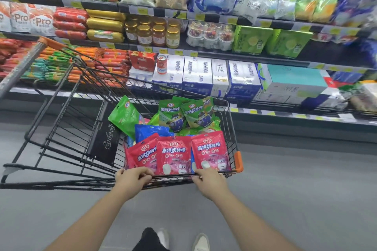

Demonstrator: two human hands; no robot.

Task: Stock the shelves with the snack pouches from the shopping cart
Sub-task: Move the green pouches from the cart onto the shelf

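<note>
We get single view: head-worn, wide-angle. We look forward and down from standing height. Close below us, centre frame, left hand [132, 179] and right hand [210, 182] grip cart [238, 161]. At bottom edge, shoes [201, 241], straight under lens. Just past cart, shelves [255, 58] face us, filling upper half; right side blurred.

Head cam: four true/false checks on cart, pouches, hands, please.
1. The left hand and right hand both grip the near rim of the cart. True.
2. The red pouches stand at the cart's far end. False: they line the near end, by the hands.
3. The green pouches sit behind the red pouches. True.
4. The right hand holds a pouch. False: it grips only the rim.
</note>
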